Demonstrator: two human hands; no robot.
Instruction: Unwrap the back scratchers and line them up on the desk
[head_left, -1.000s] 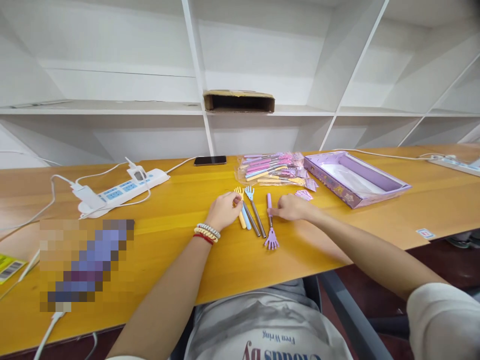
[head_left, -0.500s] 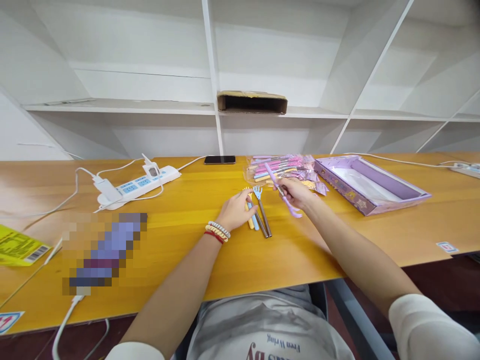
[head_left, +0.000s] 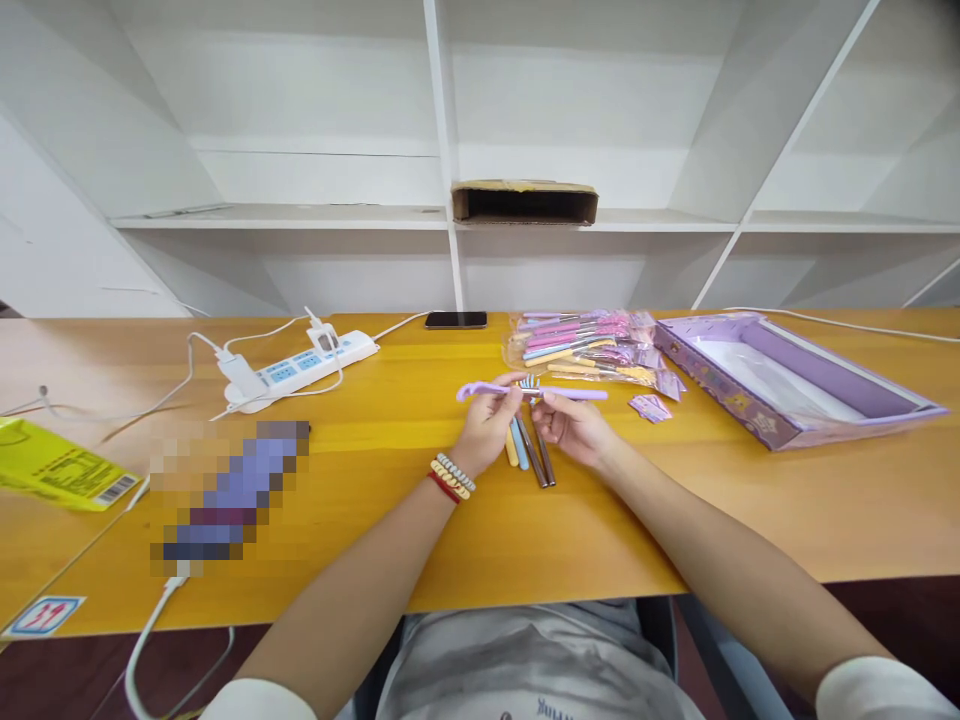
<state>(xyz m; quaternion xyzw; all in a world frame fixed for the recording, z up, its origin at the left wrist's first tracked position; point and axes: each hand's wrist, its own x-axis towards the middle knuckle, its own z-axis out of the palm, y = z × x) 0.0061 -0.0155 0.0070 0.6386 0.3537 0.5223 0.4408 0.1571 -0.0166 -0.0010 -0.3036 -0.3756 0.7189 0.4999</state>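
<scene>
Both hands hold a purple back scratcher (head_left: 585, 395) level above the table, its curved claw end to the left and its handle to the right. My left hand (head_left: 482, 428) pinches it near the claw end. Fingers of my right hand (head_left: 576, 428) close on the handle side, beside a short metal section. Beneath and between the hands lie several more scratchers: a yellow one (head_left: 512, 450), a blue one (head_left: 520, 447) and brown-handled ones (head_left: 541, 462). Their upper ends are partly hidden by the hands.
Behind the hands lie clear-wrapped scratchers (head_left: 585, 335), with a small printed packet (head_left: 650, 407) nearby. An open purple box (head_left: 817, 434) stands right. A black phone (head_left: 456, 320), a power strip (head_left: 300, 370) with cables and a yellow packet (head_left: 64, 465) are also on the table.
My right hand has brought the purple scratcher left and turned it level. My left hand has risen from the loose scratchers and taken hold of it. The view has shifted slightly left.
</scene>
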